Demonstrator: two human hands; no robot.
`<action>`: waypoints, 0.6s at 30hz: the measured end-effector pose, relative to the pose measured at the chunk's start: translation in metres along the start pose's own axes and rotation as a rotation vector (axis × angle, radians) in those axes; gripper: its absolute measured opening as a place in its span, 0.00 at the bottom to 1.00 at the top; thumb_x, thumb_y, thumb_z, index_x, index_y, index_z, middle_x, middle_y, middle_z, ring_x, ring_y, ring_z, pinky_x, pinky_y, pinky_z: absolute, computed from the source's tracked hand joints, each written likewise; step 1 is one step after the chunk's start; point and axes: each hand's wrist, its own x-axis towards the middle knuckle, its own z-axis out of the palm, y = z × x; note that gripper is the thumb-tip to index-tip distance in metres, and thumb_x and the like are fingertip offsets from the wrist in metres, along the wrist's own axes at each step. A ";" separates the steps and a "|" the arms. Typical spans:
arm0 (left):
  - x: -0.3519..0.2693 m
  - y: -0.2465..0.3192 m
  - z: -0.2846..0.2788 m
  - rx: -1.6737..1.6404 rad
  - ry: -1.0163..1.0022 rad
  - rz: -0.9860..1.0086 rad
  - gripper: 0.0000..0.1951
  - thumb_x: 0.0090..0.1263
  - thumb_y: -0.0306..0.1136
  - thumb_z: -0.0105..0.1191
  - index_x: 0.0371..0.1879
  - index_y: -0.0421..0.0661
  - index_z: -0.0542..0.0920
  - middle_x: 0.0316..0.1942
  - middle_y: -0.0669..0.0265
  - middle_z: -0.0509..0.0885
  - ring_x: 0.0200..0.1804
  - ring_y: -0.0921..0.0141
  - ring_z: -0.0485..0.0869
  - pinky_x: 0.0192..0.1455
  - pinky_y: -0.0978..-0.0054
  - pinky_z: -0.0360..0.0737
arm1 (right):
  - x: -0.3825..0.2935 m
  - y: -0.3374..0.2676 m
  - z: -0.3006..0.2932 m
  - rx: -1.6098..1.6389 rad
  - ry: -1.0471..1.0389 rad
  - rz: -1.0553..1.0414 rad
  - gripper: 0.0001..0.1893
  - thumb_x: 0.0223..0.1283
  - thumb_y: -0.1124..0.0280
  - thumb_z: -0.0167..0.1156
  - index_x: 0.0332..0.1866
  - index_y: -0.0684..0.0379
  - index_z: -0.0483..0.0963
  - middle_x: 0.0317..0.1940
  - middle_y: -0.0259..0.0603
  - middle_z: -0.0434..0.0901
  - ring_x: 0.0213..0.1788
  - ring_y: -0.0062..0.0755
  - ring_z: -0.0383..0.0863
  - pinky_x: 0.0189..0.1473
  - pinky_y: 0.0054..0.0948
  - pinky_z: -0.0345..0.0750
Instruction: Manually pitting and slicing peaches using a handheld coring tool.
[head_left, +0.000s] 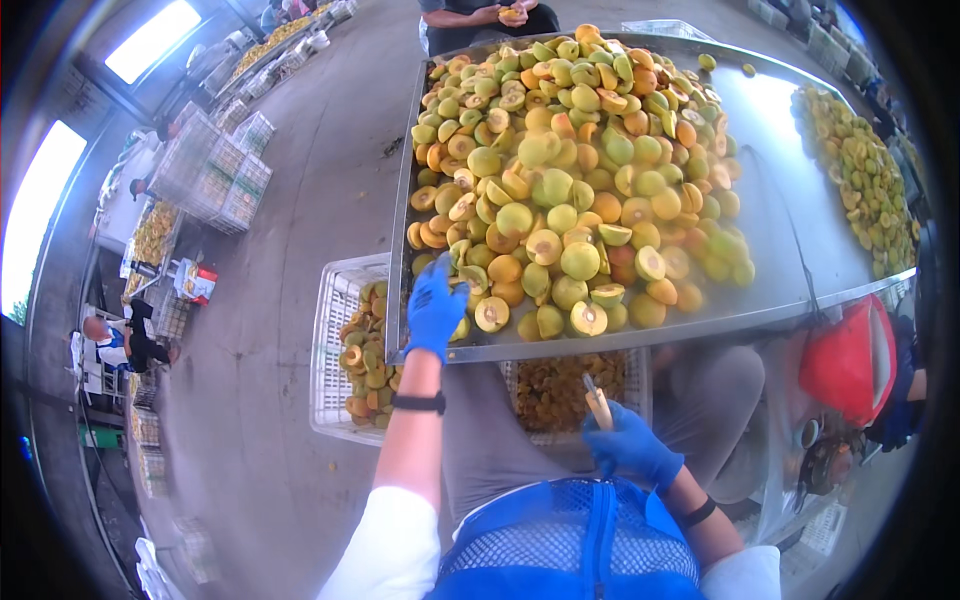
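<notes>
My left hand (435, 309), in a blue glove, reaches over the near left corner of a metal-topped table (480, 351). Its fingers are at the edge of a heap of halved green and orange stone fruit (555, 187); whether they hold a piece cannot be told. Lower down, in front of my lap, my blue-gloved right hand (634, 444) is shut on a small tool (598, 405) with a wooden handle and a short metal tip pointing up. Several cut halves in the heap show their brown centres, such as one fruit half (492, 314) near my left hand.
A white plastic crate (322, 375) of fruit stands left of my legs. Another crate (641, 382) with brownish pieces sits under the table edge. A red bag (851, 360) hangs at right. A person (480, 16) holds fruit across the table. Stacked crates (214, 176) stand farther left.
</notes>
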 end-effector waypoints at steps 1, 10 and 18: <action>0.009 0.002 0.011 -0.012 -0.037 0.005 0.28 0.58 0.39 0.62 0.59 0.44 0.74 0.53 0.49 0.77 0.56 0.51 0.76 0.59 0.59 0.74 | -0.001 -0.003 0.005 -0.022 0.016 -0.003 0.09 0.58 0.73 0.60 0.41 0.56 0.68 0.25 0.31 0.72 0.21 0.17 0.71 0.22 0.19 0.73; -0.002 0.022 0.010 -0.327 -0.171 -0.281 0.19 0.54 0.37 0.64 0.43 0.45 0.74 0.37 0.60 0.81 0.34 0.59 0.82 0.39 0.68 0.82 | -0.006 -0.004 0.003 -0.049 0.124 -0.055 0.12 0.59 0.72 0.59 0.45 0.58 0.68 0.24 0.31 0.71 0.22 0.17 0.71 0.23 0.20 0.73; -0.059 0.115 -0.007 -1.666 -0.317 -0.519 0.25 0.73 0.52 0.46 0.50 0.39 0.77 0.35 0.61 0.84 0.29 0.67 0.84 0.24 0.79 0.81 | 0.011 -0.030 0.031 -0.756 0.296 -0.485 0.17 0.58 0.67 0.61 0.47 0.62 0.67 0.27 0.55 0.79 0.28 0.54 0.81 0.30 0.42 0.76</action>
